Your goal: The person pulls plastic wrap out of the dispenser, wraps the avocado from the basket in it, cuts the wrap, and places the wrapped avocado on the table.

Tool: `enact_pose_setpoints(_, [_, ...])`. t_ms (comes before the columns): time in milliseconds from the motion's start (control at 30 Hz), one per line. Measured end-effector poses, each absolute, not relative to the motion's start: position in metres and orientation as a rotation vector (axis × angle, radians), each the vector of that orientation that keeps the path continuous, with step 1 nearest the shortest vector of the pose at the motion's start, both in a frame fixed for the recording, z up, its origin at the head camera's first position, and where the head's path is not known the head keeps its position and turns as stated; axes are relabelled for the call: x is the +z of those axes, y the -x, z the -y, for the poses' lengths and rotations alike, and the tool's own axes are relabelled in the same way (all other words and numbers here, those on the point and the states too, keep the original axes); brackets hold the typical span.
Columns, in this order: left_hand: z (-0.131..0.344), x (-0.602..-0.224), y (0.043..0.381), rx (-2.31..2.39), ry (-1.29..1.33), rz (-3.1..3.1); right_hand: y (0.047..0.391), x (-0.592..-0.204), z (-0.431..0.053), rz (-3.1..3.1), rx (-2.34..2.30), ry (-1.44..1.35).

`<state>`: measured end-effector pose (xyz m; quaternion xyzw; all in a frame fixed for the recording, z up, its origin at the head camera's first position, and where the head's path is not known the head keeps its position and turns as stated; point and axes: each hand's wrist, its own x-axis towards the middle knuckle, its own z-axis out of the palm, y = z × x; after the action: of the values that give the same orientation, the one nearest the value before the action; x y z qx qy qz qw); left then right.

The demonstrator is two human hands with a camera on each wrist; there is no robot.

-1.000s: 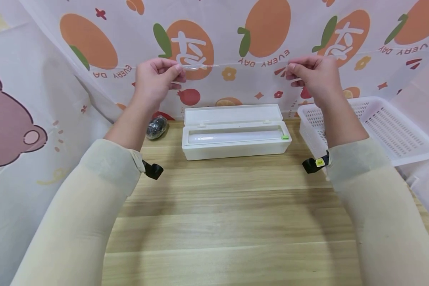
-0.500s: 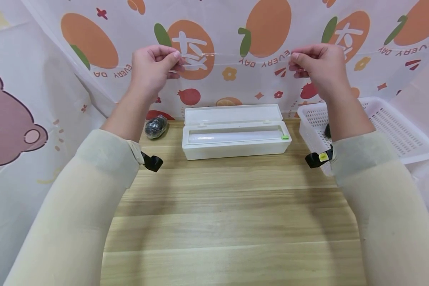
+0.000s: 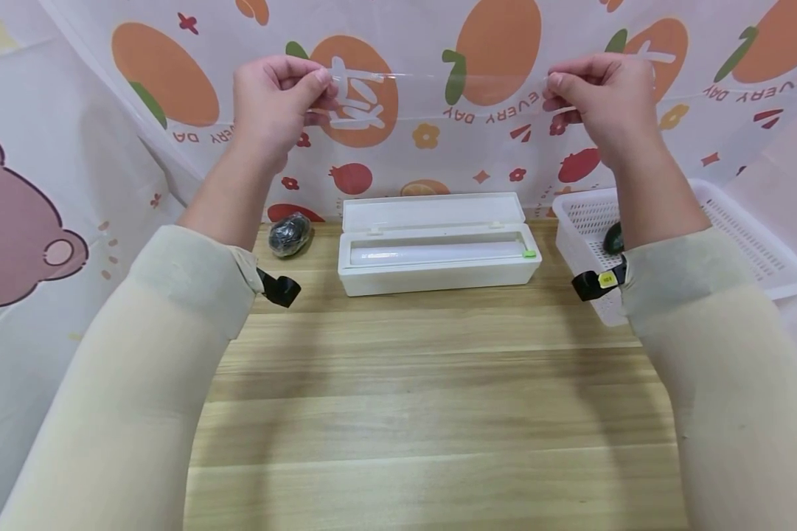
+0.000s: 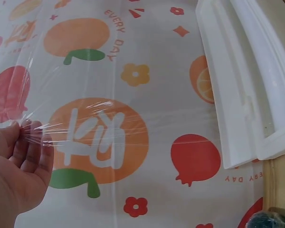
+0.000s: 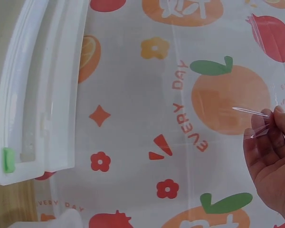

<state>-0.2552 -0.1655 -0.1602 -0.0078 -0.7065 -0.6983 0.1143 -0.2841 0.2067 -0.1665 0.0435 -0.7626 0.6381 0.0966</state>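
A clear sheet of plastic wrap point(image 3: 431, 77) stretches in the air between both hands, in front of the printed backdrop. The left hand point(image 3: 280, 99) pinches one edge between thumb and fingers; in the left wrist view creases in the wrap point(image 4: 61, 130) fan out from that pinch. At the other side the right hand point(image 3: 600, 103) pinches the wrap, whose folds glint by its fingertips in the right wrist view. Below and between the hands stands a white wrap dispenser box point(image 3: 438, 279), its lid point(image 3: 431, 214) raised, a pale roll point(image 3: 438, 253) inside and a green slider point(image 3: 529, 254) at its right end.
Left of the box sits a dark, plastic-wrapped lump point(image 3: 290, 235). A white perforated basket point(image 3: 756, 236) stands at the right, a dark green item point(image 3: 613, 240) inside, partly hidden by the right forearm. The wooden table point(image 3: 438, 413) meets a fruit-patterned backdrop point(image 3: 431, 162).
Both hands have risen and drifted slightly apart, carrying the wrap upward. More of the dark green item in the basket shows beside the right forearm. The box has stayed put.
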Motion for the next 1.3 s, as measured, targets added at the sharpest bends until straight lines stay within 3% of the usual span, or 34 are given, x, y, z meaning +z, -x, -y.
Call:
enact_pose_setpoints(833, [0.165, -0.133, 0.255, -2.012, 0.108, 1.979, 0.277, -0.135, -0.203, 2.112, 1.964, -0.109])
enact_pose_setpoints(1300, [0.162, -0.121, 0.244, -1.993, 0.141, 1.864, 0.263, -0.121, -0.194, 1.941, 2.002, -0.264])
